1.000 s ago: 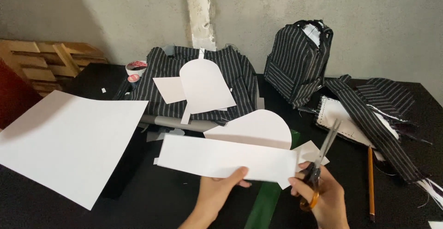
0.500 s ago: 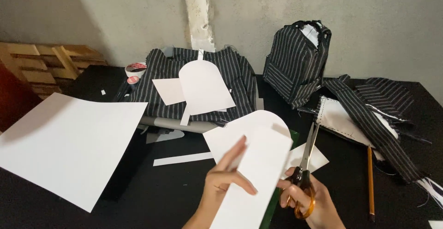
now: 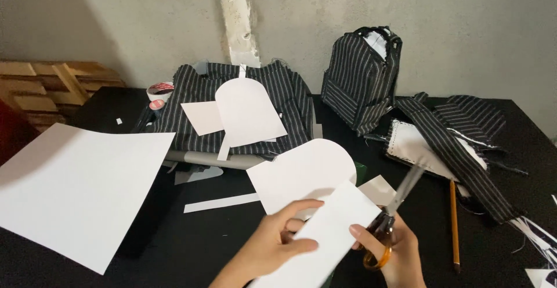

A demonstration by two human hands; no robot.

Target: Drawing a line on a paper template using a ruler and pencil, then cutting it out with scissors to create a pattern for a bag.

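While your left hand [image 3: 272, 247] pinches the white paper piece [image 3: 316, 207] between thumb and fingers, your right hand [image 3: 394, 253] is closed around the orange-handled scissors [image 3: 390, 212], whose blades point up and away past the paper's right edge. The paper sits directly between the two grips, its rounded end farthest from you. It looks like a trimming step, with the sheet being turned to line up an edge; the blades do not appear to be on the paper, so the cut would call for feeding that edge between them. Beyond your left grip lie a narrow paper strip [image 3: 222, 203] and a large white sheet [image 3: 81, 189]. Right of the scissors lies a pencil [image 3: 453, 221]. Far ahead stands a striped backpack [image 3: 361, 76]; no readable labels show.
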